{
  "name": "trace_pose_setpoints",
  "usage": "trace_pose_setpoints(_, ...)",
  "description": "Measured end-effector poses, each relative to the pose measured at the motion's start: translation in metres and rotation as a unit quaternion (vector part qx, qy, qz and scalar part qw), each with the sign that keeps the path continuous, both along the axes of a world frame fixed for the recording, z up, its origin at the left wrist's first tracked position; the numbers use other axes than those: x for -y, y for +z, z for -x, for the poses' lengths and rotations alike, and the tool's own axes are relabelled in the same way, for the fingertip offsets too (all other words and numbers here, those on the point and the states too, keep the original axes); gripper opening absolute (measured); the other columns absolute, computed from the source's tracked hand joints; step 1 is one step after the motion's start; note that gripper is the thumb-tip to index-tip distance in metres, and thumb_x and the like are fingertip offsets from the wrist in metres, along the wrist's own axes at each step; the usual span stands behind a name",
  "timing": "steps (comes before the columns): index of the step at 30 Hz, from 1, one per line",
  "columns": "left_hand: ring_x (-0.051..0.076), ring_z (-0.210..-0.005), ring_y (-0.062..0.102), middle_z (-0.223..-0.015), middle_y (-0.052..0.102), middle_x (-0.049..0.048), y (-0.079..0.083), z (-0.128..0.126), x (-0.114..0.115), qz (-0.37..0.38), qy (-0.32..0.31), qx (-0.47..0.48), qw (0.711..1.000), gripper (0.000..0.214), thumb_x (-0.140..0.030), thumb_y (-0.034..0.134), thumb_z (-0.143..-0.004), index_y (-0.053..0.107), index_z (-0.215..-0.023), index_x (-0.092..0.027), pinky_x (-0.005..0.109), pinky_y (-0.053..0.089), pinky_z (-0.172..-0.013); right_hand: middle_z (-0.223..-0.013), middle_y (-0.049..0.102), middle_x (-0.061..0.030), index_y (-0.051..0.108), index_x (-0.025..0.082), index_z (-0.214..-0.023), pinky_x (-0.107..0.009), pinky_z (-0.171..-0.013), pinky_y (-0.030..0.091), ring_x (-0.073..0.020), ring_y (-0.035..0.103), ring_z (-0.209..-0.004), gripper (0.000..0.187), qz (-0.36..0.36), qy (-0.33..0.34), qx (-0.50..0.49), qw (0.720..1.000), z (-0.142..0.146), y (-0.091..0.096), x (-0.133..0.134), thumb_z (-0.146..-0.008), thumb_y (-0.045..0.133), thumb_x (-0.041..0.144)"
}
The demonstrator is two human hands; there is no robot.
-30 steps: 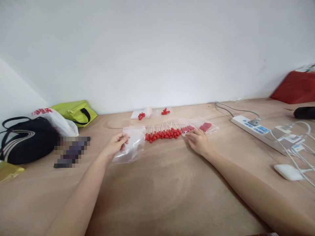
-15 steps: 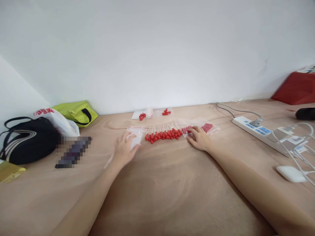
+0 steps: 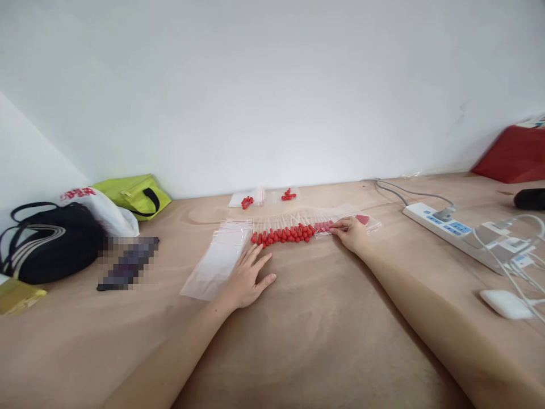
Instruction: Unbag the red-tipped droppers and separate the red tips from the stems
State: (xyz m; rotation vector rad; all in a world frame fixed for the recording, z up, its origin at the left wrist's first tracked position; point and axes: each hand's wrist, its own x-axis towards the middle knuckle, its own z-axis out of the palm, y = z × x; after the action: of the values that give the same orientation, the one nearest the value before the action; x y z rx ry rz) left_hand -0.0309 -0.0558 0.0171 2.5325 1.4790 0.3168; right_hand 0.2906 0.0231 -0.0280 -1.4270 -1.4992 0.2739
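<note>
My left hand (image 3: pixel 247 279) is open, fingers spread, over the table beside the right edge of a fanned stack of clear zip bags (image 3: pixel 213 261). Just beyond its fingertips lies a row of red-headed sticks (image 3: pixel 283 234) with thin pale shafts pointing away from me. At the right end of that row, my right hand (image 3: pixel 352 234) pinches the near edge of a clear plastic bag (image 3: pixel 373 226). Red pieces (image 3: pixel 324 225) show through the plastic, and a red patch (image 3: pixel 362 219) shows past the knuckles. The fingers partly cover the bag.
Near the wall lie two clear bags with small red pieces (image 3: pixel 247 202) on or in them. At left are a black bag (image 3: pixel 51 244), a green bag (image 3: pixel 131 193) and a blurred dark object (image 3: pixel 128 264). A power strip (image 3: pixel 443 224) with cables and a white charger (image 3: pixel 506 304) sit right.
My left hand has moved right and nearer to me, off the zip bags, uncovering the stack. My right hand has shifted slightly right, its fingers now closed on the bag's edge.
</note>
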Motion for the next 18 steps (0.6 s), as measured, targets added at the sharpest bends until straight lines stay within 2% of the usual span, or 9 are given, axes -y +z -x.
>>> trace_pose_setpoints(3,0.026,-0.132,0.015,-0.142,0.024,0.0097,-0.001,-0.001,0.000,-0.002,-0.003,0.005,1.000,0.054,-0.053,0.039,-0.082,0.044,-0.125,-0.021,0.045,0.019,-0.106,-0.078,0.061,-0.0058,0.066,0.016,-0.072,-0.032,-0.069,0.048,-0.0162,0.057,-0.073,0.022,-0.022,-0.031,-0.035,0.999,-0.003,0.004,0.000,-0.070,0.057,0.036)
trace_pose_setpoints(5,0.026,-0.132,0.015,-0.142,0.025,0.0100,-0.001,-0.001,0.001,-0.003,-0.003,0.009,1.000,0.053,-0.052,0.039,-0.082,0.044,-0.125,-0.020,0.045,0.020,-0.106,-0.082,0.061,-0.0063,0.065,0.016,-0.073,-0.031,-0.068,0.048,-0.0159,0.058,-0.076,0.023,-0.048,-0.037,-0.066,0.996,-0.003,0.015,0.000,-0.072,0.056,0.037)
trace_pose_setpoints(10,0.026,-0.131,0.017,-0.139,0.029,0.0103,-0.003,0.001,0.000,-0.021,-0.005,0.033,0.999,0.050,-0.048,0.042,-0.082,0.045,-0.124,-0.020,0.046,0.021,-0.106,-0.080,0.059,-0.0025,0.062,0.019,-0.072,-0.028,-0.062,0.049,-0.0132,0.058,-0.071,0.012,-0.146,-0.014,-0.205,0.968,-0.002,0.065,0.010,-0.066,0.062,0.030)
trace_pose_setpoints(13,0.025,-0.126,0.028,-0.134,0.036,0.0095,-0.002,0.000,0.002,-0.037,-0.012,0.092,0.995,0.044,-0.042,0.048,-0.081,0.048,-0.120,-0.021,0.044,0.026,-0.103,-0.076,0.058,-0.0016,0.062,0.019,-0.076,-0.030,-0.060,0.049,-0.0131,0.058,-0.067,0.012,-0.159,-0.009,-0.245,0.956,0.006,0.087,0.026,-0.066,0.062,0.026)
trace_pose_setpoints(16,0.020,-0.097,0.053,-0.107,0.055,0.0084,0.001,-0.007,0.007,-0.007,-0.003,0.180,0.984,0.030,-0.037,0.049,-0.080,0.057,-0.104,-0.019,0.036,0.043,-0.087,-0.080,0.058,-0.0029,0.063,0.020,-0.078,-0.031,-0.065,0.049,-0.0140,0.057,-0.072,0.011,-0.154,-0.037,-0.215,0.964,0.025,0.088,0.051,-0.069,0.060,0.025)
trace_pose_setpoints(18,0.014,-0.070,0.056,-0.081,0.060,0.0045,0.004,-0.016,0.011,0.081,0.016,0.234,0.969,0.027,-0.039,0.047,-0.081,0.060,-0.092,-0.018,0.029,0.049,-0.068,-0.079,0.057,-0.0030,0.064,0.021,-0.076,-0.033,-0.071,0.048,-0.0152,0.056,-0.075,0.009,-0.151,-0.037,-0.180,0.971,0.044,0.079,0.073,-0.071,0.058,0.025)
